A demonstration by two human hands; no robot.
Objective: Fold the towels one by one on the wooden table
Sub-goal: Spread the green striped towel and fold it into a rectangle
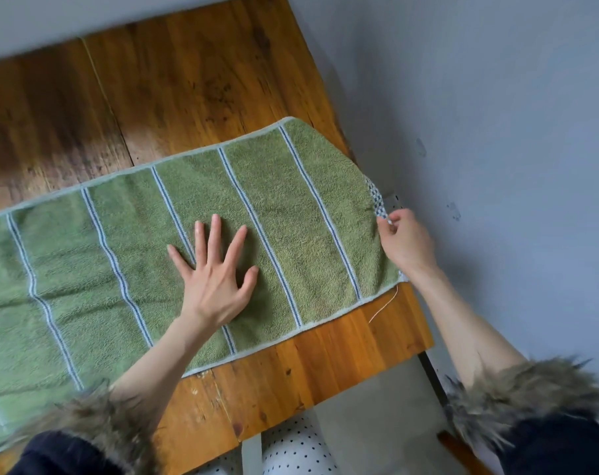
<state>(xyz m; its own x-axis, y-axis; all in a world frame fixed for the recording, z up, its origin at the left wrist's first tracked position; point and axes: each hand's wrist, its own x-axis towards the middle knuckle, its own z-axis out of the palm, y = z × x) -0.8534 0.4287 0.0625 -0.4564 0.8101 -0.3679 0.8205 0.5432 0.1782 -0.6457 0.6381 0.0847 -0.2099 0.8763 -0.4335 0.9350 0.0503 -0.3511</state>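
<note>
Green striped towel [195, 241] lies flat across the wooden table [174, 84], long axis running left to right, its right end hanging just over the table's right edge

Left hand [215, 269]: flat, fingers spread, palm pressing mid-towel, holding nothing, just pinning it

Right hand [406, 240]: fingers curled, pinching the checkered hem at the towel's right end, beside the table edge

Handling, my read: terry cloth, light and limp, no stiffness, so it drapes and sags wherever unsupported. Grippy pile on rough wood, so it won't slide freely and dragging will bunch it. Not fragile

Where to hold: the woven hem or corners at the short end, since they're firmer than the pile and keep the edge straight. One pinch mid-hem will let the corners droop, two corners is better. Pinning hand should stay near the intended fold line

Risk: a loose thread [383, 308] trails off the near right corner and could snag. Overhanging end may pull the towel askew once the pin lifts

Fold looks not yet started
</note>
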